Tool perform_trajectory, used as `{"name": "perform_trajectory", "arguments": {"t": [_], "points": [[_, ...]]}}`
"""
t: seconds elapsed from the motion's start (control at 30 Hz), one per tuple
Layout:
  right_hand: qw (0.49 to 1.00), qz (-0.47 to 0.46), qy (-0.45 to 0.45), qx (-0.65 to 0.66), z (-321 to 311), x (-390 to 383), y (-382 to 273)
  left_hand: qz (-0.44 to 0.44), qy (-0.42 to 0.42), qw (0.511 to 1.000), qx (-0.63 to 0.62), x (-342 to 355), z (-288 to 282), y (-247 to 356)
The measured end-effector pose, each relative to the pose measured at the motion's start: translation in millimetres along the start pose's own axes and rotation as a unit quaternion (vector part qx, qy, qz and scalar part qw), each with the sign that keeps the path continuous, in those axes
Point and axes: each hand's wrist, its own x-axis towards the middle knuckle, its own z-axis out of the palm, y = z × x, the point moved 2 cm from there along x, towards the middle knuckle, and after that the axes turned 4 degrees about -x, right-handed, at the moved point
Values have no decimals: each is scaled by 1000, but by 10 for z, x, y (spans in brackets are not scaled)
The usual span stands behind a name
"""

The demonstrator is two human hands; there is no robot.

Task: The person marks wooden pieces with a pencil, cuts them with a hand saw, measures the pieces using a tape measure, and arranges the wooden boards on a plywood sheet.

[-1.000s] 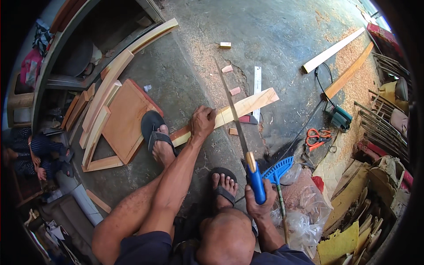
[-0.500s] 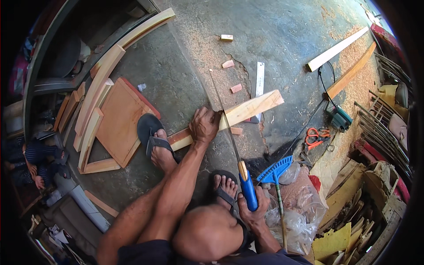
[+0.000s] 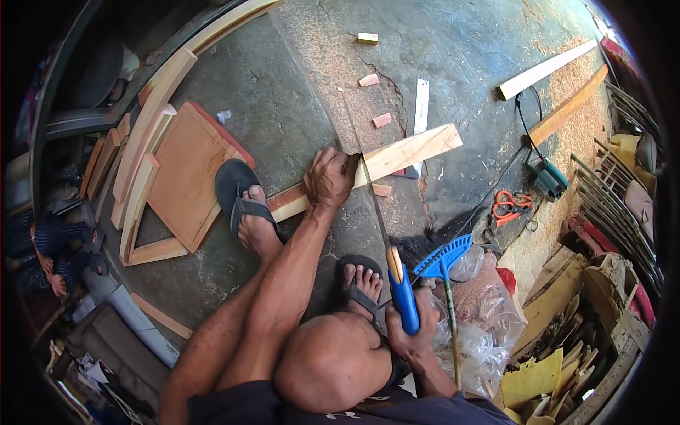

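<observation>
My left hand [image 3: 329, 177], fingers closed, presses and grips a pale plank [image 3: 407, 152] lying slanted on the floor. A hand saw [image 3: 405, 301] with a blue handle is in my right hand [image 3: 414, 329], lower down. Its long thin blade lies across the plank just right of my left knuckles. A metal ruler [image 3: 421, 99] lies partly under the plank, and small wood offcuts [image 3: 368, 79] lie around it. My left sandalled foot [image 3: 244, 212] is beside the plank's near end.
Curved boards [image 3: 156, 106] and a panel [image 3: 188, 177] lie left. A person [image 3: 53, 251] is at the left edge. A blue broom or rake [image 3: 443, 258], scissors [image 3: 510, 209], a corded power tool [image 3: 545, 177], long boards [image 3: 545, 67] and piled scraps [image 3: 538, 386] are right.
My right hand and the saw have shifted slightly, bringing the blade down onto the plank beside my left fingers. The view has moved, so the floor items appear higher in the picture.
</observation>
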Motion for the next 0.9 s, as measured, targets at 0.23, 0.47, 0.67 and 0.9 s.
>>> {"name": "perform_trajectory", "arguments": {"t": [0.23,0.47,0.67,0.9], "points": [[998,36,-41,25,-69,101,-158,22,1,1000,-12,-25,61,-69],[996,49,-67,26,-389,-244,-199,1,5,1000,-12,-53,-10,2],[994,94,-11,58,156,662,-4,16,16,999,-30,-14,180,203],[995,72,-36,61,-318,-72,-245,29,18,999,0,120,61,-40]]}}
